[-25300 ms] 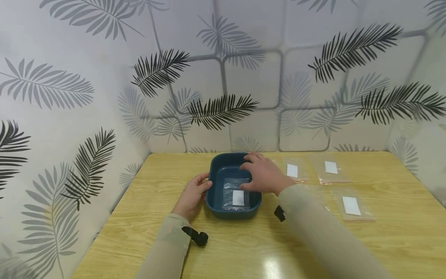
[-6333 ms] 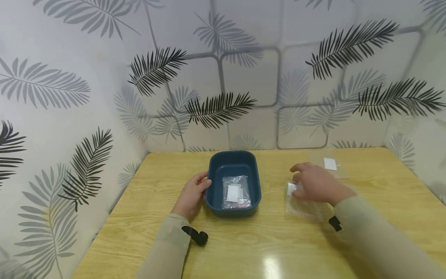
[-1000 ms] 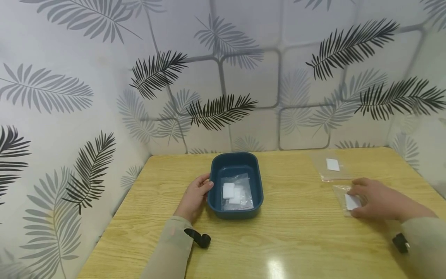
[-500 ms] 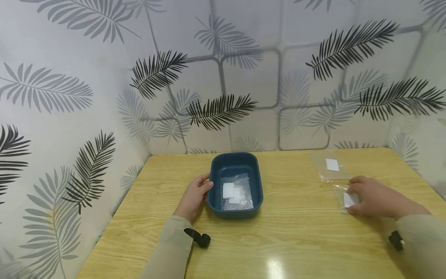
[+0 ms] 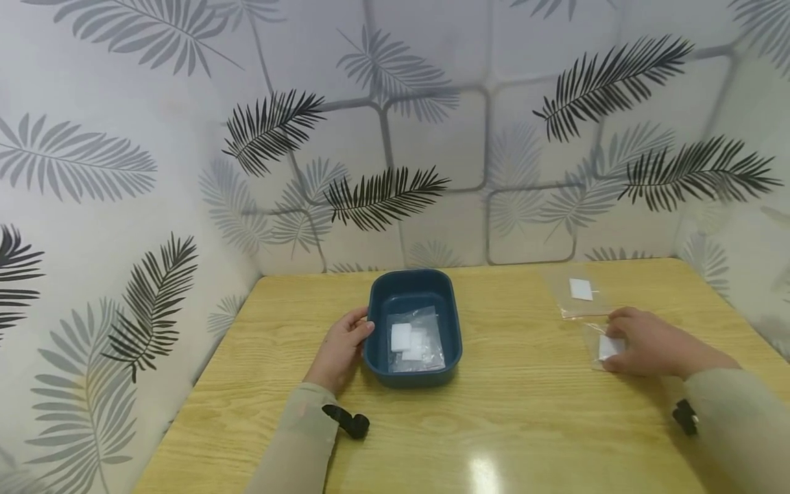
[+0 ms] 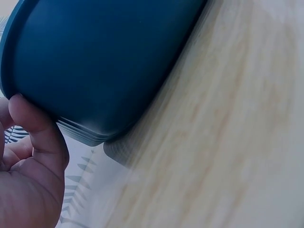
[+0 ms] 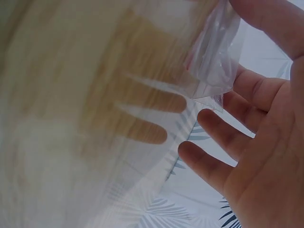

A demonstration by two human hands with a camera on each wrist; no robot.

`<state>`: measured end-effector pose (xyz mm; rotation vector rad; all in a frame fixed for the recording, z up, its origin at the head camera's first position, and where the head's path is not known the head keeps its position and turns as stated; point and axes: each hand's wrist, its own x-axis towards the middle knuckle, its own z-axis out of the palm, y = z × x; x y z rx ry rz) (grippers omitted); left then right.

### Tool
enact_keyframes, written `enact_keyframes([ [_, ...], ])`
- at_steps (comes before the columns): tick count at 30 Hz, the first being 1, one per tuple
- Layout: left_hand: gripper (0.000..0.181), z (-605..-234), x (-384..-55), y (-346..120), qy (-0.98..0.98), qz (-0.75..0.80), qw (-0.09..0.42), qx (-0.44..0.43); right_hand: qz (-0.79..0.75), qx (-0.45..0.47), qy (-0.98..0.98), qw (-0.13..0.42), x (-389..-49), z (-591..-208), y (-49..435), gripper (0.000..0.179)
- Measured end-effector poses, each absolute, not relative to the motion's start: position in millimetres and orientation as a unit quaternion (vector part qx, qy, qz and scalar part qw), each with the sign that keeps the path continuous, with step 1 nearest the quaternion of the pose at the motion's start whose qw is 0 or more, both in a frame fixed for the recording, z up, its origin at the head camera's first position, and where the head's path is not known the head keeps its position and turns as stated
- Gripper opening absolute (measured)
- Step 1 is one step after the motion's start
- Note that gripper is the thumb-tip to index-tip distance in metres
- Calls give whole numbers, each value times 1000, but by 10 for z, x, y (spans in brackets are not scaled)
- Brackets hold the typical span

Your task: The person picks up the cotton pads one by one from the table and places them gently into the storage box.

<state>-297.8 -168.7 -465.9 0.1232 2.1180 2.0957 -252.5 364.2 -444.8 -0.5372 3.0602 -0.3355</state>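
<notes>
My left hand (image 5: 342, 345) grips the left side of a dark blue plastic bin (image 5: 457, 322). The left wrist view shows its thumb (image 6: 35, 118) against the outer wall of the bin. Inside lie clear zip bags (image 5: 426, 336) with white cards, overlapping, so their number is hard to tell. My right hand (image 5: 657, 345) is low over the table at the right, pinching a clear zip bag (image 5: 595, 348) with a white card in it. In the right wrist view that bag is bunched between thumb and forefinger, the other fingers (image 7: 209, 166) stretched out.
Behind the right hand, another clear zip bag (image 5: 568, 302) with a white card lies flat on the wooden table (image 5: 524, 412). A leaf-patterned wall (image 5: 432, 137) stands along the table's back edge. Black wrist straps with small cameras sit on both sleeves.
Since 25 seconds ago, bags have gone from the table at the right and more lie in the bin. Lately my right hand has shifted slightly left with its bag; the left hand stays.
</notes>
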Motion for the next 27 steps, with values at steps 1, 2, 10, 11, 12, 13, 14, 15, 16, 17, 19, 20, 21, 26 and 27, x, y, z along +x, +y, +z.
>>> enact_keyframes([
  [1, 41, -4652, -2977, -1691, 708, 700, 80, 39, -109, -168, 980, 10, -2532, -4454, 3638, 56],
  [2, 41, -4646, -2978, -1693, 709, 699, 80, 39, -111, -166, 980, 12, -2537, -4459, 3634, 56],
  [10, 43, -4672, -2993, -1670, 695, 712, 85, 51, -117, -169, 979, 1, -2526, -4504, 3632, 54],
  [11, 43, -4684, -2993, -1669, 694, 713, 86, 52, -117, -171, 978, -2, -2522, -4512, 3636, 54],
  [12, 43, -4688, -2989, -1665, 692, 715, 87, 51, -117, -175, 978, -5, -2519, -4516, 3638, 53],
  [13, 43, -4691, -2985, -1662, 691, 716, 87, 50, -115, -178, 977, -9, -2516, -4518, 3637, 53],
  [14, 43, -4690, -2985, -1658, 689, 718, 87, 50, -113, -180, 977, -11, -2515, -4515, 3632, 52],
  [15, 43, -4689, -2986, -1658, 689, 718, 87, 51, -111, -183, 977, -15, -2517, -4510, 3628, 51],
  [16, 43, -4684, -2986, -1656, 687, 720, 88, 49, -110, -181, 977, -17, -2519, -4500, 3616, 51],
  [17, 43, -4683, -2990, -1655, 687, 720, 87, 48, -111, -182, 977, -18, -2524, -4487, 3604, 52],
  [19, 43, -4681, -2996, -1655, 690, 717, 85, 50, -114, -182, 976, -21, -2537, -4455, 3567, 53],
  [20, 43, -4680, -2997, -1656, 692, 715, 84, 52, -114, -184, 976, -24, -2546, -4435, 3546, 55],
  [21, 44, -4680, -2997, -1658, 695, 712, 83, 52, -117, -189, 975, -28, -2556, -4412, 3518, 55],
  [26, 44, -4678, -2989, -1681, 701, 707, 80, 48, -128, -224, 965, -50, -2617, -4258, 3314, 53],
  [27, 43, -4676, -2986, -1688, 703, 706, 77, 45, -133, -229, 963, -51, -2629, -4221, 3260, 51],
])
